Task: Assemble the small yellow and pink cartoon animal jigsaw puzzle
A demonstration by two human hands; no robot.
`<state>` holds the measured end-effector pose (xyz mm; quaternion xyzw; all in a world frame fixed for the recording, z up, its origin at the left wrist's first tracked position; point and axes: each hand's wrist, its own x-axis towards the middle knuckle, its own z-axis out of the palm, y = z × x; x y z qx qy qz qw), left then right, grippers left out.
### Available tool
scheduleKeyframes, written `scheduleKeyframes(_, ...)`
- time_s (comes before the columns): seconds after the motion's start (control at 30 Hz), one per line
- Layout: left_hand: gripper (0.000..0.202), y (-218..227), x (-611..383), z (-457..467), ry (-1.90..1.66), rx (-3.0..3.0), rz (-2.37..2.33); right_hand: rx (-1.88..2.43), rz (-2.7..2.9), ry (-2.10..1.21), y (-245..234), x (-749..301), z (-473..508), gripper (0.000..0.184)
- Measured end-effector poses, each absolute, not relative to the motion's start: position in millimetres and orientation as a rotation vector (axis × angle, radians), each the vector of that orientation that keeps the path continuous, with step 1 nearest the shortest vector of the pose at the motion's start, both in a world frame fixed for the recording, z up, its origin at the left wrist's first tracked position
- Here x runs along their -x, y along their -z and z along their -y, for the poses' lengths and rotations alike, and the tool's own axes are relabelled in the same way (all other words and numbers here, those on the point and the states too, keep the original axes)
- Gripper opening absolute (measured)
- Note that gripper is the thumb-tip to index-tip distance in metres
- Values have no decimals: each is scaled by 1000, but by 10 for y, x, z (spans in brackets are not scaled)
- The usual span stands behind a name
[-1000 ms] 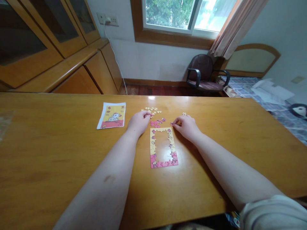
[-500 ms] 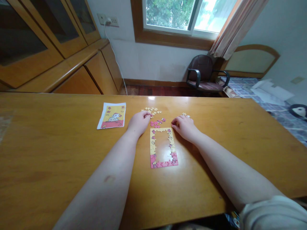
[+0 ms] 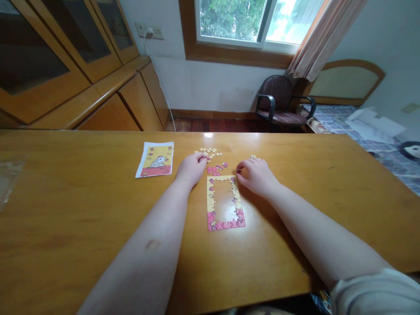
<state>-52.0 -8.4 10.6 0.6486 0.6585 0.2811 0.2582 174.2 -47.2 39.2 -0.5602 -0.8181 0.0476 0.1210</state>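
At a wooden worktop, the right hand pinches a pink piece beside the puzzle frame; the left hand, grip unclear, touches loose yellow pieces

A long wooden table with a glossy top carries everything. Near its middle lies a puzzle frame, only the border joined, yellow above and pink below, with bare wood showing inside. Just beyond it are loose pink pieces, and beyond those a cluster of yellow pieces. A few more pieces lie to the right. Left of these lies a picture card. Clear plastic lies at the far left edge. The left hand rests touching the yellow pieces; the right hand rests by the frame's far right corner.
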Motion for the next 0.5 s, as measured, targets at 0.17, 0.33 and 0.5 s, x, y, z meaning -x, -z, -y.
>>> scheduleKeyframes(0.17, 26, -81, 522, 75, -795, -1770, -1754, 958, 2670, -368, -489, -1484, 860, 9)
scheduleKeyframes(0.33, 26, -61, 526, 60, -797, -1773, -1760, 731, 2811, -451, -357, -1387, 990, 11)
scheduleKeyframes(0.5, 25, -63, 527, 64, -792, -1773, -1765, 722, 2830, -477, -317, -1404, 958, 14)
